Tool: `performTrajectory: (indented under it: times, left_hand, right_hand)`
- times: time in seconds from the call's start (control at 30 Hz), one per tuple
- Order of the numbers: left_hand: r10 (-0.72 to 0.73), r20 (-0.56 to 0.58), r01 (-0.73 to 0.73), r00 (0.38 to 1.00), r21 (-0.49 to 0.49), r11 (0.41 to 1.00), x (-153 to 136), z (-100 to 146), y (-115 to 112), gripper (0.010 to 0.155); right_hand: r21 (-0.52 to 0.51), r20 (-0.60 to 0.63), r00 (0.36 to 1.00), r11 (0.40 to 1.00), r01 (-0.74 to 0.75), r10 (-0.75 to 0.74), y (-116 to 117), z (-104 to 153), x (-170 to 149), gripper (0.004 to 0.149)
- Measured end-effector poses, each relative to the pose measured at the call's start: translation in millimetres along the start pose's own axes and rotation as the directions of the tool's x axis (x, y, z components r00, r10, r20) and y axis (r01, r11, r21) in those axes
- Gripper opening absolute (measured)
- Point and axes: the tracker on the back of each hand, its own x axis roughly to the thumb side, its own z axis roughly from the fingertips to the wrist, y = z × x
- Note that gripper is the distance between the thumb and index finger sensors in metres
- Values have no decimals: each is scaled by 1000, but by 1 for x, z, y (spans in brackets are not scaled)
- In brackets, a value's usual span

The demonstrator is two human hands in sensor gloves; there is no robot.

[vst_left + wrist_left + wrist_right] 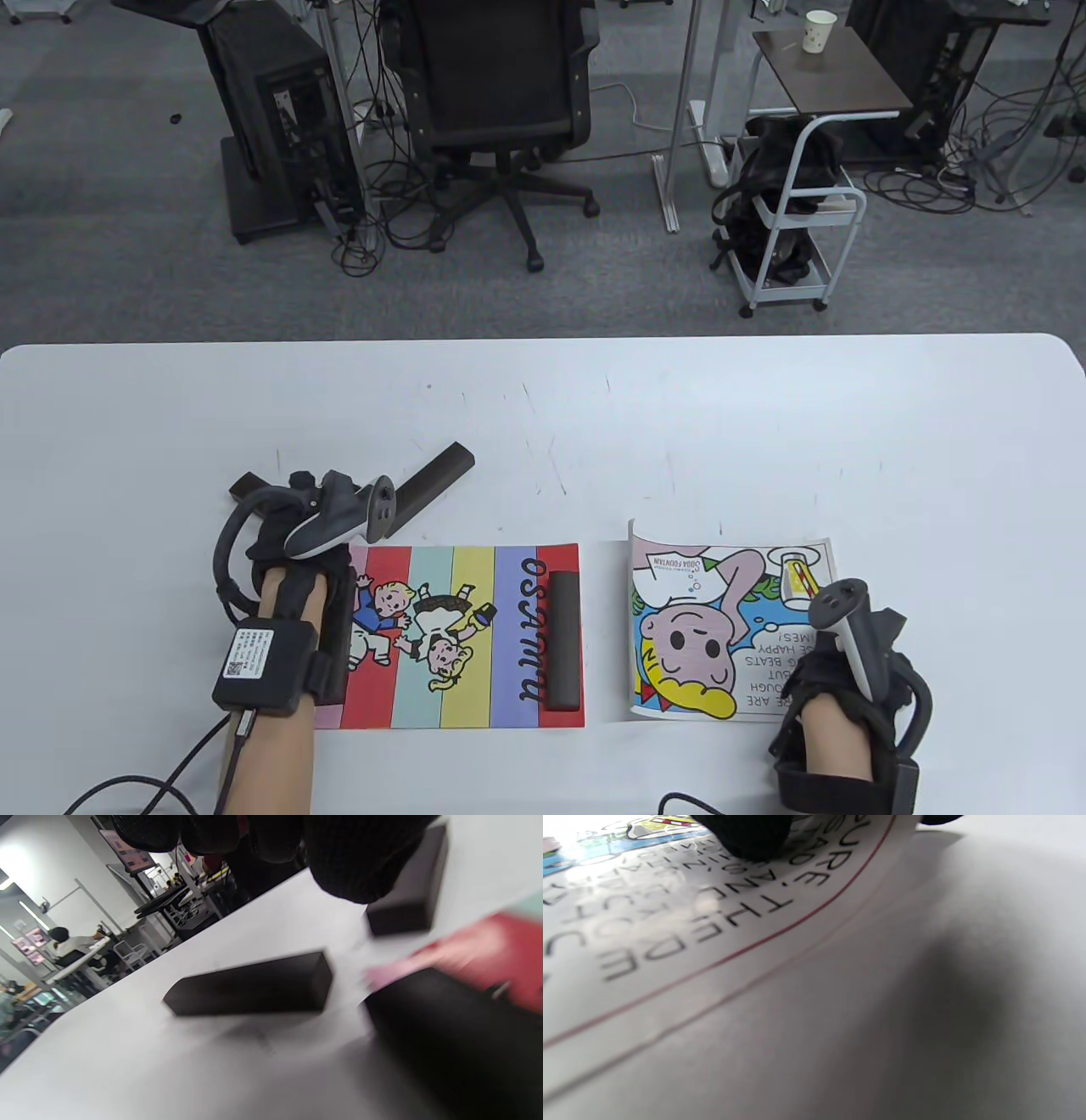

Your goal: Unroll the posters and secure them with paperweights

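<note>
White table point(764, 407): right hand point(836, 671) presses cartoon poster point(704, 628); left hand's point(293, 543) grip unclear; wrist view shows 2 bars point(254, 986).

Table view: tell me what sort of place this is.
Probably an office or lab workspace: a black office chair, a computer tower with tangled cables on grey carpet, and a white rolling cart.

Left hand point(293, 543) reached forward, palm down, fingers point(356, 866) hanging just above the surface; right hand point(836, 671) lay flat, a fingertip point(746, 836) pressed down.
</note>
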Motion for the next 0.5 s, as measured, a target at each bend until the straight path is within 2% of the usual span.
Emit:
performTrajectory:
  times: [0.1,0.2,0.33,0.5]
  left_hand:
    - [-104,-20,102,994,-55,993,0,-23,-27,75]
    - [-89,10,90,996,-79,993,3,-41,-46,73]
    - [-115,34,116,993,-12,993,5,-51,-49,67]
    - [-179,34,177,983,57,983,4,-49,-49,67]
  right_hand:
    - [-1,-1,1000,1000,-8,8,0,0,0,57]
    - [-1,-2,1000,1000,-14,14,0,1,1,57]
    - [0,-4,1000,1000,-19,19,0,1,1,57]
    - [-1,-7,1000,1000,-29,29,-1,2,2,57]
